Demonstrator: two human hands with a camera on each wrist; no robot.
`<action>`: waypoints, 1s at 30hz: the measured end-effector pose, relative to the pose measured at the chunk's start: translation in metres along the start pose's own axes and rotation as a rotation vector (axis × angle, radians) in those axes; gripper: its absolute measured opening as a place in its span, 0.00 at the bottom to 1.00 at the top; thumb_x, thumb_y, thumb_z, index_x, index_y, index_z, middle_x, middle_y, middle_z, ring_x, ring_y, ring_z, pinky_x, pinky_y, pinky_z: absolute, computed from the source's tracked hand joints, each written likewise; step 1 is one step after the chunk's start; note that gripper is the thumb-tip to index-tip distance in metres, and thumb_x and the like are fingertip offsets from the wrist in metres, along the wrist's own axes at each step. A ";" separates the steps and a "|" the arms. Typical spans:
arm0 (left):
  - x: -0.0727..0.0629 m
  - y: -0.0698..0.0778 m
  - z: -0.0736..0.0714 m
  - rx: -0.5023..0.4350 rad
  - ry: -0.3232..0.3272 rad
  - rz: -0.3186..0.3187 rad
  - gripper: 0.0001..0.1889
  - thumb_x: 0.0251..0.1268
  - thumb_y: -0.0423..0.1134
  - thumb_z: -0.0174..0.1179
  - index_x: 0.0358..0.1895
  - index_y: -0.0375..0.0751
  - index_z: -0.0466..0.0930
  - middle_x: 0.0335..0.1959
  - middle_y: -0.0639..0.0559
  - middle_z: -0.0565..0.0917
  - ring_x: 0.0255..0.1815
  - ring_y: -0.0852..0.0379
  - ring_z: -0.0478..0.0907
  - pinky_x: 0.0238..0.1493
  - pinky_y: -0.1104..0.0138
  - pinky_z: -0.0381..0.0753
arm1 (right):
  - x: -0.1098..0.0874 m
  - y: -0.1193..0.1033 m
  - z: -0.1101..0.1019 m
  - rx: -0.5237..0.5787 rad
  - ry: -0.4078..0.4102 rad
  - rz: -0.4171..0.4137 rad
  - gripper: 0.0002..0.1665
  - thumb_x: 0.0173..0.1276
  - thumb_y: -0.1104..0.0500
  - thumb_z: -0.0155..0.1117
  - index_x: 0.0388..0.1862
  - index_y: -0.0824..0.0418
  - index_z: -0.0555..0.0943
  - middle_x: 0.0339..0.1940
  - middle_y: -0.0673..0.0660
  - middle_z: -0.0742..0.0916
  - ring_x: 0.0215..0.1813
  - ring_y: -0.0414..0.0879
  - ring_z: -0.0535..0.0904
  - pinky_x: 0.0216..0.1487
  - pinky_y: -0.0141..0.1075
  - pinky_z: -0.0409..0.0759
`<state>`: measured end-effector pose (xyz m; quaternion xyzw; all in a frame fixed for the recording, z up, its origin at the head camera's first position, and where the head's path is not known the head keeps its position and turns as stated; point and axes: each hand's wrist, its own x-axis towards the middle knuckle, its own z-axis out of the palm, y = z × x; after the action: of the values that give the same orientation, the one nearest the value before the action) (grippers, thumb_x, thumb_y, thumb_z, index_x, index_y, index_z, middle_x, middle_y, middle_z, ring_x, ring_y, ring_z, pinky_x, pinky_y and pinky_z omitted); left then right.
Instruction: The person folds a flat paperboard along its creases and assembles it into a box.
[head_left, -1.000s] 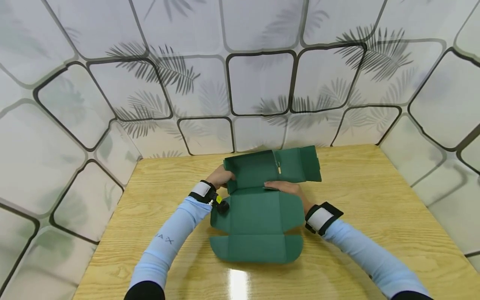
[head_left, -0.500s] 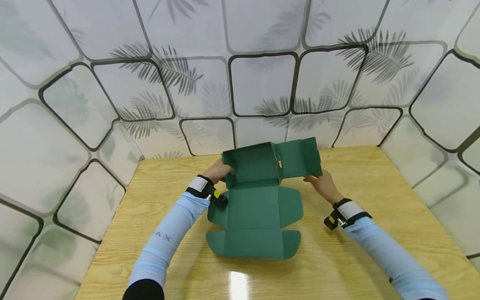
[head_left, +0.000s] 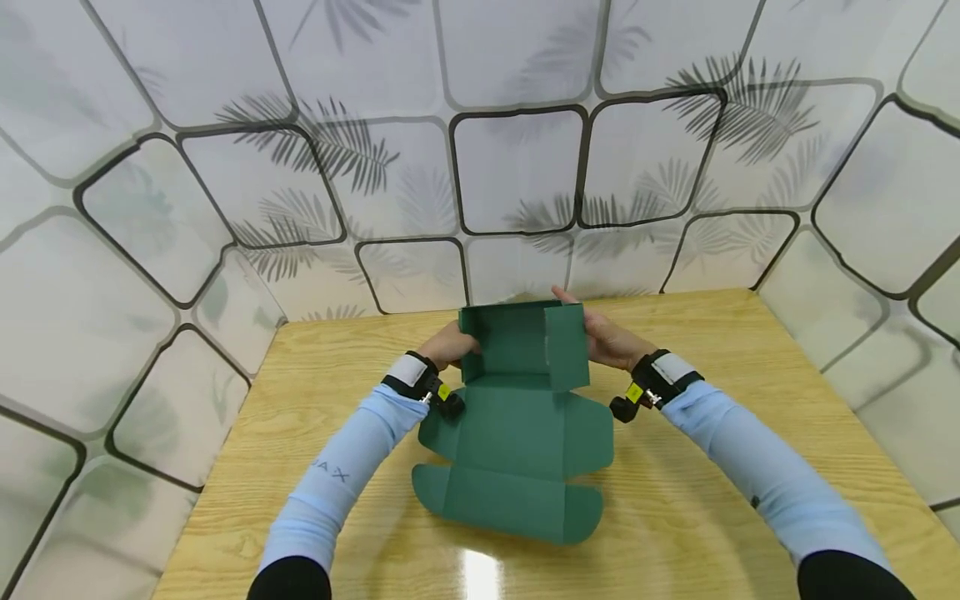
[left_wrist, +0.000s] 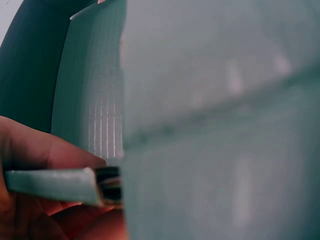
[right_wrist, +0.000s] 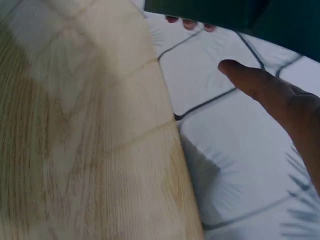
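Note:
A green cardboard box (head_left: 510,429), partly folded, has its lid panel and side flaps spread toward me on the table. Its raised far section (head_left: 513,337) is tilted up, with the inside facing me. My left hand (head_left: 448,343) grips the left wall of that section, thumb inside and fingers outside; the left wrist view shows this pinch on the cardboard edge (left_wrist: 55,186) close up. At the right end, my right hand (head_left: 611,340) lies behind the folded-in side flap (head_left: 567,346), fingers extended. Most of those fingers are hidden by the box.
The wooden table (head_left: 750,433) runs back to a patterned curtain (head_left: 517,167) right behind the box. Wrist cameras hang below both wrists, the left one (head_left: 450,407) overlapping a box flap.
The right hand went from the lid panel to the long right-hand flap, which has swung inward and now closes the right end. The left hand keeps its hold on the left wall.

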<state>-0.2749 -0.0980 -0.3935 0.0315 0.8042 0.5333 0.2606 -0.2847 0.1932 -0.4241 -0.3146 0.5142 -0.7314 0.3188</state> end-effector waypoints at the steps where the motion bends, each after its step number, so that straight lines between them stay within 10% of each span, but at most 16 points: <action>1: 0.000 0.000 0.001 0.007 0.004 0.005 0.34 0.60 0.24 0.46 0.72 0.29 0.53 0.68 0.30 0.64 0.65 0.34 0.69 0.59 0.47 0.75 | 0.003 0.001 0.002 -0.025 0.012 0.015 0.68 0.62 0.36 0.63 0.77 0.47 0.22 0.79 0.60 0.52 0.66 0.36 0.69 0.62 0.40 0.73; 4: 0.001 -0.001 0.003 0.025 0.031 0.019 0.33 0.59 0.24 0.47 0.72 0.29 0.55 0.67 0.30 0.65 0.63 0.34 0.70 0.56 0.47 0.77 | 0.008 0.000 0.010 -0.062 0.079 0.033 0.70 0.61 0.39 0.67 0.77 0.48 0.23 0.77 0.73 0.40 0.65 0.38 0.69 0.61 0.40 0.75; 12: -0.001 -0.004 0.007 0.087 0.117 0.068 0.35 0.58 0.23 0.45 0.73 0.33 0.55 0.66 0.30 0.67 0.57 0.34 0.74 0.44 0.50 0.82 | 0.010 -0.009 0.031 -0.304 0.371 0.091 0.58 0.68 0.61 0.64 0.80 0.51 0.33 0.52 0.59 0.68 0.42 0.39 0.72 0.46 0.34 0.76; 20: -0.002 -0.002 0.015 0.174 0.207 0.127 0.36 0.57 0.24 0.46 0.74 0.34 0.55 0.61 0.29 0.73 0.36 0.47 0.76 0.21 0.67 0.70 | 0.016 0.001 0.040 -0.753 0.627 0.075 0.35 0.67 0.68 0.58 0.72 0.65 0.61 0.74 0.69 0.62 0.70 0.64 0.63 0.61 0.57 0.70; 24: -0.003 0.003 0.019 0.249 0.225 0.158 0.36 0.57 0.24 0.47 0.73 0.33 0.55 0.58 0.29 0.75 0.33 0.48 0.75 0.22 0.67 0.67 | 0.016 0.006 0.042 -0.860 0.737 0.065 0.32 0.64 0.73 0.52 0.68 0.63 0.67 0.71 0.68 0.68 0.46 0.59 0.72 0.37 0.46 0.71; 30: -0.001 0.004 0.022 0.256 0.237 0.168 0.37 0.56 0.24 0.48 0.73 0.32 0.54 0.60 0.29 0.75 0.45 0.42 0.76 0.28 0.65 0.69 | 0.017 0.007 0.042 -0.877 0.776 0.049 0.33 0.61 0.75 0.46 0.67 0.61 0.68 0.67 0.70 0.70 0.14 0.42 0.53 0.20 0.34 0.58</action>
<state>-0.2655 -0.0782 -0.3960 0.0684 0.8851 0.4464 0.1123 -0.2610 0.1551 -0.4173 -0.1145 0.8550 -0.5045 -0.0360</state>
